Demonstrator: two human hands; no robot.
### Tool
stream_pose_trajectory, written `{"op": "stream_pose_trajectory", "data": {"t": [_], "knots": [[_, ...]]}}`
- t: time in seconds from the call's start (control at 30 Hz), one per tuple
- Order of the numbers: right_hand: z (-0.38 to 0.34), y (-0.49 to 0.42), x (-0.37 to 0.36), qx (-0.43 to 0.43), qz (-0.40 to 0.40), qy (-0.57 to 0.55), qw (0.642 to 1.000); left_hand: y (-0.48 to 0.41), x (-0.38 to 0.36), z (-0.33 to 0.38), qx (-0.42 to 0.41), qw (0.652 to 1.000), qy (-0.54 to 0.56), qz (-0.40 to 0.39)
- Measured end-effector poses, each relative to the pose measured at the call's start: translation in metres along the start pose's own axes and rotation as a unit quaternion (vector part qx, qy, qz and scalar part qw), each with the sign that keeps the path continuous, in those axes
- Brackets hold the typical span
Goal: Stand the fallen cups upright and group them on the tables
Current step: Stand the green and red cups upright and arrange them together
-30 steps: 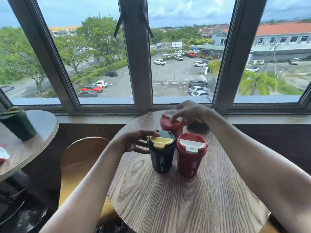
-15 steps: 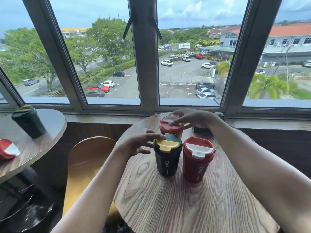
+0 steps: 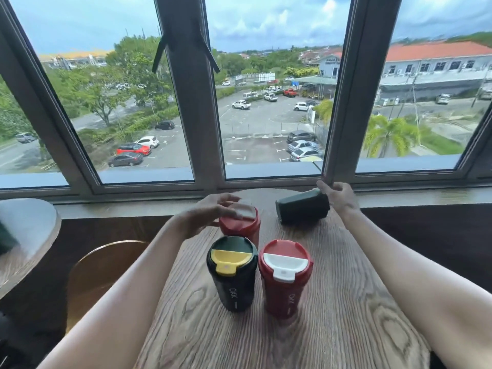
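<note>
While the right hand's (image 3: pixel 340 198) fingers curled round the fallen dark-green plastic cup (image 3: pixel 302 210), right of the red lidded cup (image 3: pixel 239 226) under the left hand's (image 3: pixel 205 217) spread fingers, a slip might roll it off the wooden bench (image 3: pixel 346 328).

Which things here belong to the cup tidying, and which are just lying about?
Job: dark green cup lying on its side, gripped by the right hand; rear red cup under the left hand; black cup with yellow lid; front red cup with white lid; round wooden table.
Just there: curved yellow-brown chair; grey window frame.
</note>
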State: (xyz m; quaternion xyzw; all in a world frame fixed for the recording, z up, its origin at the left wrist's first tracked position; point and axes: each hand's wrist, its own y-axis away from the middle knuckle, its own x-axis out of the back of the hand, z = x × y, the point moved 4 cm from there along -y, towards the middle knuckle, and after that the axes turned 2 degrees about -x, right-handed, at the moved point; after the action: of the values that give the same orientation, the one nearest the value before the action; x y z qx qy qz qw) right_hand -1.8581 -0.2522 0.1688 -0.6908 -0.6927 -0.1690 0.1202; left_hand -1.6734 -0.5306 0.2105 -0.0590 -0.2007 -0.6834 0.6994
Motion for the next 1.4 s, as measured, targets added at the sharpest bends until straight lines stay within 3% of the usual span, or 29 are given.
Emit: {"op": "stream_pose_trajectory", "data": {"t": [0.17,0.4,0.57,0.7,0.8,0.9,1.03,1.17,1.4], "knots": [[0.029,-0.025,-0.025,-0.145,-0.067,0.033,0.987,-0.007,-0.002,-0.013,0.008,0.999,0.042,-0.009],[0.020,-0.047,-0.048,-0.175,-0.087,0.072,0.978,-0.012,-0.002,-0.020,0.014,0.997,0.071,-0.006],[0.022,-0.033,-0.052,-0.197,-0.045,-0.098,0.975,-0.014,0.000,-0.025,0.015,0.997,0.081,-0.006],[0.011,-0.011,-0.046,-0.099,-0.043,-0.122,0.987,-0.013,-0.001,-0.025,0.013,0.996,0.090,-0.005],[-0.006,0.016,-0.040,0.046,-0.059,-0.056,0.996,-0.013,-0.002,-0.023,0.018,0.995,0.096,-0.006],[-0.023,0.046,-0.041,0.175,-0.060,0.058,0.981,-0.011,-0.005,-0.022,0.018,0.995,0.099,-0.011],[-0.037,0.076,-0.049,0.263,-0.080,0.170,0.946,-0.008,-0.005,-0.020,0.017,0.995,0.099,-0.004],[-0.044,0.091,-0.056,0.295,-0.103,0.224,0.923,-0.005,-0.006,-0.017,0.013,0.995,0.097,-0.004],[-0.054,0.097,-0.049,0.237,-0.165,0.352,0.890,-0.006,-0.005,-0.019,0.011,0.995,0.096,0.000]]}}
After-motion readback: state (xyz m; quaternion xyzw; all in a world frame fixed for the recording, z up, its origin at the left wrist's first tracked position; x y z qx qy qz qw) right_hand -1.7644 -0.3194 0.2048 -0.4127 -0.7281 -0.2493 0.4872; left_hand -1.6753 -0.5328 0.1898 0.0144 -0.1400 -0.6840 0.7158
